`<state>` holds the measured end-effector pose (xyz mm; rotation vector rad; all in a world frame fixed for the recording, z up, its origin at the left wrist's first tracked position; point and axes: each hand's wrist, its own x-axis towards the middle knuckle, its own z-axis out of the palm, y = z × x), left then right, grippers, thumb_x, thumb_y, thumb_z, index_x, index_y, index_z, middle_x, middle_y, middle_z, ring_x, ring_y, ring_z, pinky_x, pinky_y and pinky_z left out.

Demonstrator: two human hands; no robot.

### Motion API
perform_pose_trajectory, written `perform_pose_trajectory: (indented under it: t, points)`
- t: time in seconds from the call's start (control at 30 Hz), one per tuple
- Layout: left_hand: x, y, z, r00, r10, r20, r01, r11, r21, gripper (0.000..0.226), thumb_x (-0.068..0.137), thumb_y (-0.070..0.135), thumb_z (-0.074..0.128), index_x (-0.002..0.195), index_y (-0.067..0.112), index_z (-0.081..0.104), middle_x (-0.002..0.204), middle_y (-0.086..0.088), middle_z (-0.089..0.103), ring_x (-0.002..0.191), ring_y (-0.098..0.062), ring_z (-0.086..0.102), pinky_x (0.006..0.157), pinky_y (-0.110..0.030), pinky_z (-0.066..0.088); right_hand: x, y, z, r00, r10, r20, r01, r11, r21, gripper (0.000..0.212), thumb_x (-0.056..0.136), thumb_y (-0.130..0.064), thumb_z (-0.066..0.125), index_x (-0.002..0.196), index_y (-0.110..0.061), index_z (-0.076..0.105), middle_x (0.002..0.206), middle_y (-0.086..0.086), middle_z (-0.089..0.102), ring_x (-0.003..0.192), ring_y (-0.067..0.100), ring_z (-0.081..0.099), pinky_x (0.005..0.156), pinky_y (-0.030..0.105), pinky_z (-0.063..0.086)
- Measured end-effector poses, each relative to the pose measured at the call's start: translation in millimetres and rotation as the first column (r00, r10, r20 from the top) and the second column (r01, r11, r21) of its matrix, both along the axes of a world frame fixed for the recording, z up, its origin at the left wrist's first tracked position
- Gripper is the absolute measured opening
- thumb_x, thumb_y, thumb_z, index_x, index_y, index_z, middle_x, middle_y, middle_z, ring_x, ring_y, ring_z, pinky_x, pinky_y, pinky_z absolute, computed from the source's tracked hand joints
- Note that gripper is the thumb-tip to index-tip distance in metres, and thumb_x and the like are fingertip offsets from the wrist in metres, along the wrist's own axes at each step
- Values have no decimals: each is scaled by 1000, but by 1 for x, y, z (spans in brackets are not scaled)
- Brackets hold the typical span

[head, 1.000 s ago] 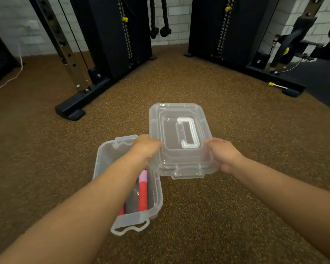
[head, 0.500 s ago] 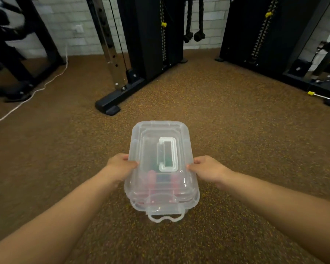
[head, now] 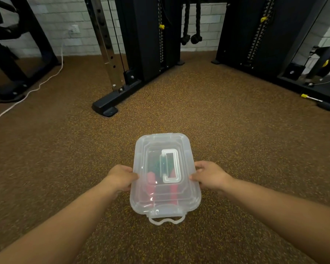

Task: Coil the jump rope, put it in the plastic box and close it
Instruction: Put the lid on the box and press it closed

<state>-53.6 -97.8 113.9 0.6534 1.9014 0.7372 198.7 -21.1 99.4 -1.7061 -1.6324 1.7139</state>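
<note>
A clear plastic box stands on the brown speckled floor in front of me. Its clear lid, with a flat carry handle on top, lies over the box. Through the plastic the jump rope's red-and-pink handles and a dark green coil show blurred. My left hand grips the lid's left edge and my right hand grips its right edge. The front latch hangs loose at the near end.
A black cable machine base with a chrome upright stands ahead on the left. Another black frame runs along the right. A white cord trails over the floor at the far left. Black battle-rope ends hang at the back.
One second ago the lid was held to the right of the open box. It moved left and down onto the box, and both hands now press its sides.
</note>
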Motion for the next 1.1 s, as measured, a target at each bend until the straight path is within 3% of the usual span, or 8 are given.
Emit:
perform_pose_trajectory:
  t: [0.23, 0.53, 0.77, 0.87, 0.97, 1.03, 1.1]
  points:
    - [-3, -1, -3, 996, -30, 85, 33, 999, -33, 13, 89, 9, 61, 101, 5, 66, 97, -14, 74, 91, -28, 71, 88, -50, 55, 0, 10, 4, 997, 75, -29, -78, 990, -117, 29, 88, -3, 61, 117, -6, 63, 111, 11, 72, 97, 23, 71, 88, 45, 57]
    - [-7, 8, -6, 990, -79, 117, 88, 994, -72, 16, 91, 9, 58, 103, 2, 66, 97, -14, 75, 93, -28, 71, 87, -50, 55, 6, 21, 0, 987, 123, -101, -142, 969, -204, 30, 88, -1, 61, 118, 0, 62, 110, 15, 73, 99, 26, 72, 87, 43, 58]
    - [-8, 35, -23, 997, 55, 63, -60, 994, 92, 31, 89, 33, 57, 104, 8, 70, 101, -14, 74, 92, -31, 69, 91, -47, 53, 8, 34, -1, 971, 191, -145, -225, 935, -273, 32, 87, -1, 61, 118, -8, 61, 115, 13, 71, 107, 27, 68, 93, 44, 54]
    - [-7, 51, -28, 994, 96, 53, -102, 987, 125, 36, 89, 35, 58, 109, 7, 69, 104, -14, 72, 90, -29, 67, 83, -36, 52, 2, 42, -4, 977, 128, -172, -166, 960, -225, 31, 88, -17, 65, 119, -13, 62, 116, 9, 71, 108, 26, 67, 97, 46, 51]
    - [-4, 63, -32, 991, 130, 41, -134, 983, 129, 27, 93, 24, 53, 108, 5, 66, 102, -15, 70, 89, -30, 66, 80, -36, 53, -12, 62, -8, 981, -45, -189, 21, 992, -127, 37, 91, -35, 59, 121, -12, 60, 112, 6, 70, 106, 24, 65, 101, 46, 48]
    - [0, 70, -33, 992, 106, -73, -96, 986, 134, 27, 93, 18, 48, 110, 5, 64, 107, -16, 67, 94, -33, 64, 82, -40, 53, -24, 76, -8, 968, -137, -209, 120, 989, -89, 35, 95, -39, 52, 116, -12, 60, 105, 5, 69, 100, 23, 65, 100, 43, 48]
    - [7, 74, -32, 912, 6, -410, 37, 995, 98, 39, 92, 15, 44, 130, 7, 50, 132, -18, 52, 118, -36, 52, 99, -44, 44, -38, 88, -8, 957, -186, -221, 169, 981, -94, 34, 95, -42, 50, 110, -14, 62, 101, 5, 70, 94, 20, 65, 90, 39, 51]
